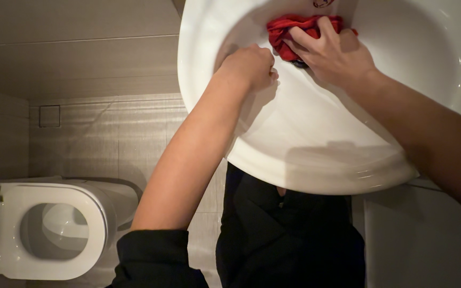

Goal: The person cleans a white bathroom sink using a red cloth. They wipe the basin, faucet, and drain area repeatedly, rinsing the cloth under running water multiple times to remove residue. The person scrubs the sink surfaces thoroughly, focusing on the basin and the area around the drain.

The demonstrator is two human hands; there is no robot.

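Warm, dim indoor light overall; floor tiles on the left look muddy w/ slight grain. White basin (316, 138) is the brightest area, small glare spots on its right rim. Soft shadows of both arms fall across the bowl. Wide-angle bend at edges; focus approx. sharp, no motion blur.
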